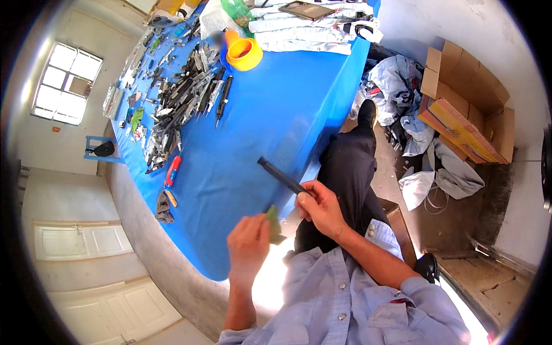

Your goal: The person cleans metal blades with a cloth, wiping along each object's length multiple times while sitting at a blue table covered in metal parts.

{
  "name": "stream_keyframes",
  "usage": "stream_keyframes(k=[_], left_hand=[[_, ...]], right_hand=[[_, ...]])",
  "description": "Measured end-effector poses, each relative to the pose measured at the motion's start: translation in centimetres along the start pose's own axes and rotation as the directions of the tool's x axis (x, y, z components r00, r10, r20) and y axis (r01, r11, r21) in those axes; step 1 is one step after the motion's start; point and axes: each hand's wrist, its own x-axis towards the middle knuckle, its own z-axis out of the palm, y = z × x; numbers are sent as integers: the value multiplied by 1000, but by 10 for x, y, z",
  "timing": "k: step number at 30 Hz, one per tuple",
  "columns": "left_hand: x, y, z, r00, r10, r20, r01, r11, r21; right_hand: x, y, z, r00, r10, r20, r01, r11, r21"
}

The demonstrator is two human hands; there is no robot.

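My right hand [322, 208] is closed around one end of a slim black bar [280, 175], which points up and left over the near edge of the table. My left hand [248, 244] is closed on a limp green scrap [275, 225], perhaps cloth; its material is hard to make out. The scrap hangs beside the fingers, apart from the bar. Farther off on the blue table [276, 109] lies a heap of slender black and silver parts [184, 95]. A red and blue knife-like tool [172, 172] rests near the left edge, above a dark grey rag [164, 208].
A yellow tape roll [244, 54], a green bottle [237, 12] and stacked pale bundles [305, 31] occupy the table's far end. On the floor at right stand an open cardboard box [468, 109] and crumpled grey bags [397, 80]. My leg [348, 167] extends alongside the table.
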Motion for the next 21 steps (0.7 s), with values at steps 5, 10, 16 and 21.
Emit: stream_keyframes(k=[5, 10, 16, 21], left_hand=[[3, -26, -25, 877, -480, 30, 433, 762, -481], [-2, -31, -39, 908, -415, 54, 337, 648, -683], [1, -36, -20, 949, -268, -166, 259, 963, -72], [4, -37, -22, 932, -334, -139, 292, 921, -256]], right_hand=[[-2, 4, 2, 998, 30, 51, -26, 996, -87], [0, -4, 0, 999, 35, -20, -34, 998, 46], [2, 4, 0, 999, -45, 18, 46, 997, -63], [0, 1, 2, 1000, -5, 1, 5, 999, -37]])
